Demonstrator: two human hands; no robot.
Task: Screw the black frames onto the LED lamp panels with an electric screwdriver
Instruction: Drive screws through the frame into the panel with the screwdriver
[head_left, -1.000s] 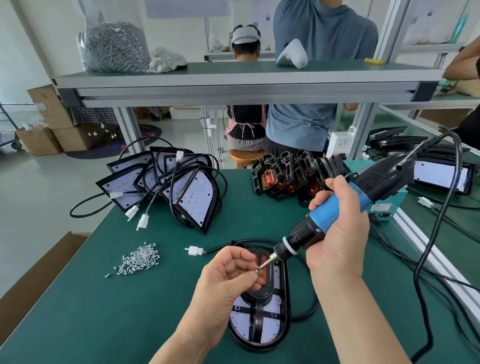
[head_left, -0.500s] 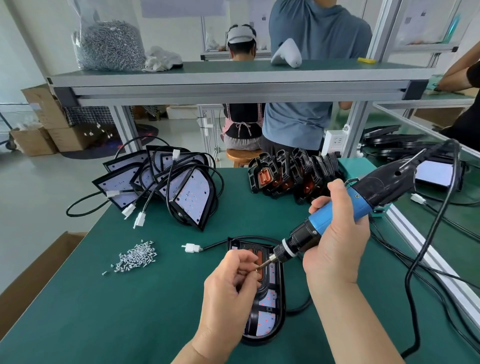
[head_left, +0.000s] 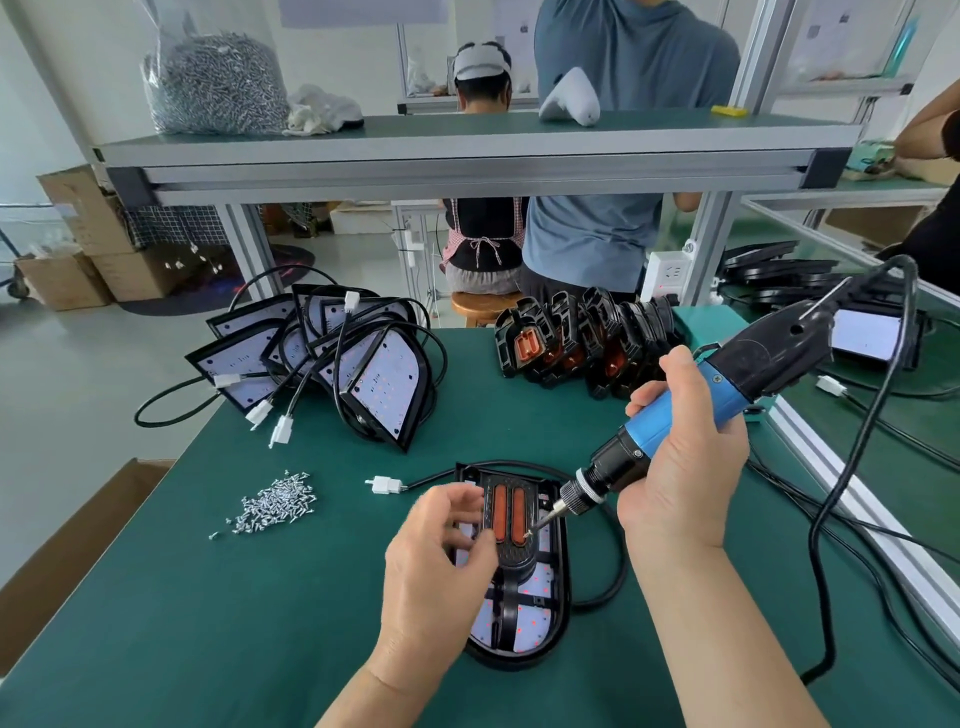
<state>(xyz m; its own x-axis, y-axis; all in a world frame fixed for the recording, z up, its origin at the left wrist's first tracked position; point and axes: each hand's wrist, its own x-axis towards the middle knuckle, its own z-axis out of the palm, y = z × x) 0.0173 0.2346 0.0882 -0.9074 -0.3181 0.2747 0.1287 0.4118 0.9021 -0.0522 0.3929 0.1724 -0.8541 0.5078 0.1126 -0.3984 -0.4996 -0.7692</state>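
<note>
An LED lamp panel (head_left: 557, 597) lies on the green table in front of me, with a black frame (head_left: 511, 564) and its two orange inserts (head_left: 506, 512) on top. My right hand (head_left: 680, 478) grips the blue and black electric screwdriver (head_left: 675, 410), which is tilted down to the left. Its bit carries a small screw (head_left: 530, 532) and hovers at the right edge of the orange inserts. My left hand (head_left: 436, 566) sits over the panel's left side with its fingers loosely curled; I see nothing in them.
A pile of loose screws (head_left: 275, 501) lies to the left, and a white connector (head_left: 384, 486) near the panel. Bare LED panels (head_left: 374, 374) with cables are stacked behind, black frames (head_left: 582, 343) stand back right. The screwdriver cable (head_left: 826, 519) loops right. Overhead shelf (head_left: 467, 166).
My left hand let go of the screw at the bit and drew back to the left. The bit, with the screw on it, came down to the frame beside the orange inserts.
</note>
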